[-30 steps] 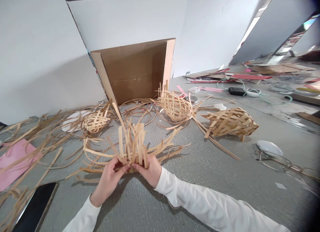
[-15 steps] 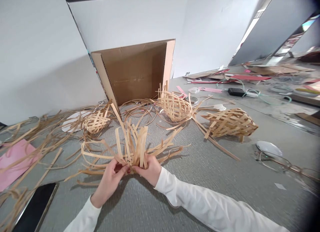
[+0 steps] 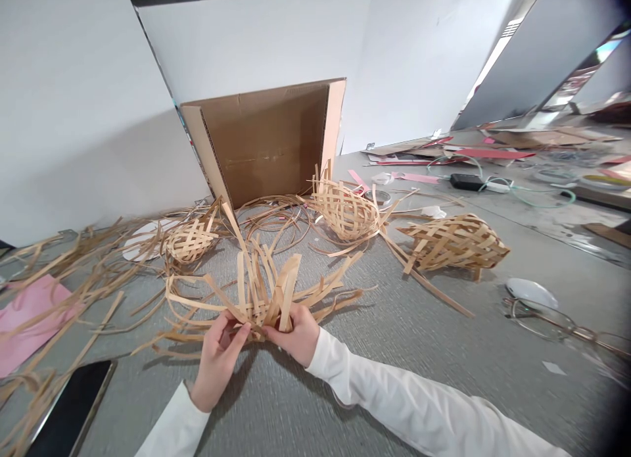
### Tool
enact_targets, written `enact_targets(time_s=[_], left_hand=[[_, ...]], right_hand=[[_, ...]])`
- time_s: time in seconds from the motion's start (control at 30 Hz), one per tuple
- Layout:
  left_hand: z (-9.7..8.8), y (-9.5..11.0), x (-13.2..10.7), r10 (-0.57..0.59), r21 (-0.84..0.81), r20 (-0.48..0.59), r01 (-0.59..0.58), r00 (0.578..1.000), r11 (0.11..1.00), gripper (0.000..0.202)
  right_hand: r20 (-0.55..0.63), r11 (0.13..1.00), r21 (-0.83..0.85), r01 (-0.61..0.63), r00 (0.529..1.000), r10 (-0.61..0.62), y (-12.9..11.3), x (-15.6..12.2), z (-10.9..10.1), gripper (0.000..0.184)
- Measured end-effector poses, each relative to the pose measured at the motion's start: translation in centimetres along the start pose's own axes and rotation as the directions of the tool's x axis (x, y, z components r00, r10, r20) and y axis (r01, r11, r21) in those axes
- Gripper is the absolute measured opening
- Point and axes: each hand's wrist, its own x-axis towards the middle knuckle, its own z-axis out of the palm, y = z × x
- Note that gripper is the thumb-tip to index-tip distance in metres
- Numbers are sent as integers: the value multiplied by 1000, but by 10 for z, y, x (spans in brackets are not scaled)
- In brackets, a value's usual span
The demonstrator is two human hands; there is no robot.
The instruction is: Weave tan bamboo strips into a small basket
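Between my hands, low over the grey table, is a partly woven piece of bamboo strips (image 3: 256, 299), its loose ends fanning up and out to both sides. My left hand (image 3: 221, 352) pinches strips at the near left edge of the weave with thumb and fingertips. On the right edge, my right hand (image 3: 296, 335) is closed around a few upright strips, its thumb pressing near the middle. The fingers hide part of the woven base. Beyond it lie a small woven basket shape (image 3: 191, 240), a larger woven one (image 3: 348, 210) and a pointed woven one (image 3: 456, 243).
An open cardboard box (image 3: 271, 148) stands at the back against white panels. Loose strips (image 3: 93, 273) cover the left, beside pink paper (image 3: 34, 319) and a phone (image 3: 73, 408). To the right lie a computer mouse (image 3: 531, 292), eyeglasses (image 3: 552, 322) and a black device with a cable (image 3: 466, 181).
My left hand has shifted slightly right. The upright strips by my right hand lean further to the right, and the woven piece has turned a little.
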Motion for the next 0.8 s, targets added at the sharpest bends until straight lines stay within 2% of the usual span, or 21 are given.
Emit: enact_targets(time_s=[0.27, 0.43, 0.57, 0.63, 0.73, 0.8], left_hand=[[-10, -24, 2, -8, -211, 51, 18, 999, 977, 28], [-9, -23, 1, -20, -252, 17, 24, 1000, 968, 23], [-6, -18, 1, 29, -367, 10, -23, 1000, 930, 5], [-6, -17, 2, 53, -395, 13, -44, 999, 917, 4], [-5, -17, 1, 115, -383, -7, -109, 993, 917, 7], [-5, -17, -1, 181, -316, -20, -178, 983, 932, 6]], right_hand=[[27, 998, 43, 54, 998, -55, 0, 1, -1, 3], [39, 998, 62, 17, 999, -20, 3, 1, 0, 4], [43, 996, 92, -17, 999, 14, 3, 1, -1, 6], [29, 995, 96, -24, 999, 21, 3, 2, -1, 4], [23, 995, 91, -30, 999, 28, 2, 3, -2, 4], [18, 996, 88, -31, 999, 29, 2, 4, -2, 4]])
